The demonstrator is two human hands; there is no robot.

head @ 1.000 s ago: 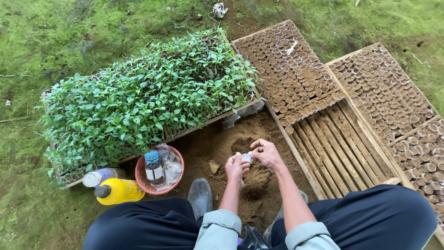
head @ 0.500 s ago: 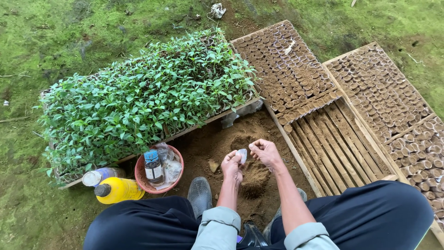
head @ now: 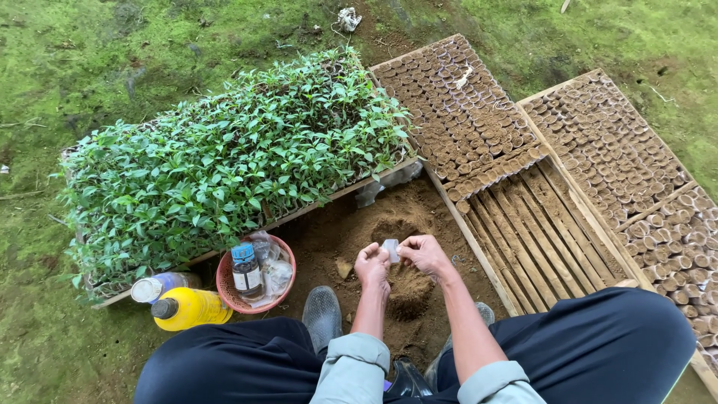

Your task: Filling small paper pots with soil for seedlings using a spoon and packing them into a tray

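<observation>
We note both hands raised off soil mound (head: 407, 288); left hand (head: 372, 265), right hand (head: 424, 254) now pinching small clear sleeve (head: 390, 250) open.

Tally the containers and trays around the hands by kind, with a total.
Bottles: 3 – yellow bottle, clear bottle, blue-capped bottle
Red basket: 1
Seedling tray: 1
Pot trays: 2 – near tray, far tray
Small bag, held by left hand and right hand: 1
Total: 8

Both hands, left hand (head: 372, 265) and right hand (head: 424, 254), on small white bag (head: 390, 250) above soil heap (head: 396, 288).
</observation>
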